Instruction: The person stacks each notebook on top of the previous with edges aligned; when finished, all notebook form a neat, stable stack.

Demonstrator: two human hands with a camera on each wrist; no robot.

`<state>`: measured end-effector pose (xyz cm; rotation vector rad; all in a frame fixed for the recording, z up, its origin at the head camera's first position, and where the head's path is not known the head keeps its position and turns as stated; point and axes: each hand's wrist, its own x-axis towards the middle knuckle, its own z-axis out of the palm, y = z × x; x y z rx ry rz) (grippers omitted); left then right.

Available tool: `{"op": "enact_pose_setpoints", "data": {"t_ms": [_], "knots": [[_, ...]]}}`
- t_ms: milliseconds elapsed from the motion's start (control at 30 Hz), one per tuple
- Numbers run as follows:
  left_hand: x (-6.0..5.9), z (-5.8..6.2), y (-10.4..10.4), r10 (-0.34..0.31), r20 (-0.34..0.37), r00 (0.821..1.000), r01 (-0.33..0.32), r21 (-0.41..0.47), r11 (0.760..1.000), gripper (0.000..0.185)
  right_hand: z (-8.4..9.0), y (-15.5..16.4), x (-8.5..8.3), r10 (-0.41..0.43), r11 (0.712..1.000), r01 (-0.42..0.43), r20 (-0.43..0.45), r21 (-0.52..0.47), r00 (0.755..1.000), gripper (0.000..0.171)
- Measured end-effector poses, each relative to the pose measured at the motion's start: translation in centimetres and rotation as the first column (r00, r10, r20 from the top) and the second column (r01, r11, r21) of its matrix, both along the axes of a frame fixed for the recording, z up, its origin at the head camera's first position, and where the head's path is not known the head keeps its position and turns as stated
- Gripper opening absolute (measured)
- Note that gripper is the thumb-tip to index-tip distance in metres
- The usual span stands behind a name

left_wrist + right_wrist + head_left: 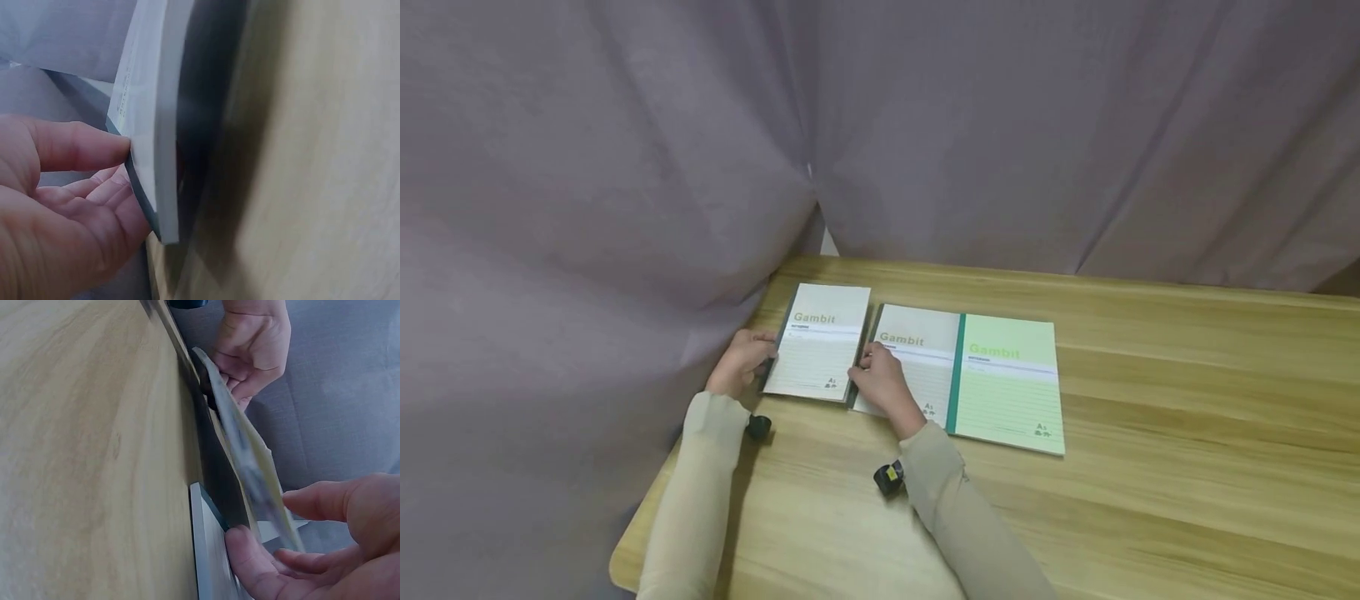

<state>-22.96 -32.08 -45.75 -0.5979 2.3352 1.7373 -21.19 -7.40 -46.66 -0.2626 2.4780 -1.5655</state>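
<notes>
Fingers (94, 147) of the left hand (741, 360) pinch the left edge of the white notebook (822, 342), thumb on the cover and the other fingers curled below it, so this edge is lifted a little from the worktop (1187, 433). Seen from the right wrist, the notebook stands tilted, with a dark gap under it. The right hand (883, 383) takes the opposite edge in the same way: its thumb lies on top and its fingers (250, 562) are bent under the book. I think both hands hold it by the edges because a thin flat book is hard to pick up from above; going under the edges gives a firm grip.

The white notebook is near the left back corner of the worktop, close to the grey curtain (587, 208). Just beside it on the right lies a second white notebook (917, 358), partly covered by a green notebook (1007, 383).

Both forearms, in beige sleeves, reach forward low over the wood, wrists bent slightly inward toward each other.
</notes>
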Motion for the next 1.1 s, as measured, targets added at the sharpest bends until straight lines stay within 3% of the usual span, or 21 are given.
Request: {"op": "enact_pose_setpoints", "data": {"t_ms": [267, 533, 800, 1100], "knots": [[-0.4, 0.3, 0.4, -0.027, 0.003, 1.0, 0.027, 0.042, 0.999, 0.047, 0.2, 0.5, -0.4, 0.025, 1.0, -0.025, -0.009, -0.019, 1.0, 0.056], [-0.5, 0.3, 0.8, -0.086, -0.01, 0.996, 0.086, 0.051, 0.995, 0.048, 0.2, 1.1, -0.5, 0.0, 0.994, 0.007, 0.064, -0.112, 0.998, 0.062], [-0.4, 0.5, 1.6, -0.119, -0.032, 0.992, 0.121, 0.061, 0.991, 0.046, 0.5, 2.2, -0.6, -0.018, 0.988, 0.026, 0.052, -0.155, 0.999, 0.061], [0.1, 1.8, 2.9, -0.152, -0.077, 0.985, 0.162, 0.15, 0.975, 0.049, 1.4, 4.1, -0.3, -0.072, 0.971, 0.09, 0.088, -0.22, 0.994, 0.06]]}}
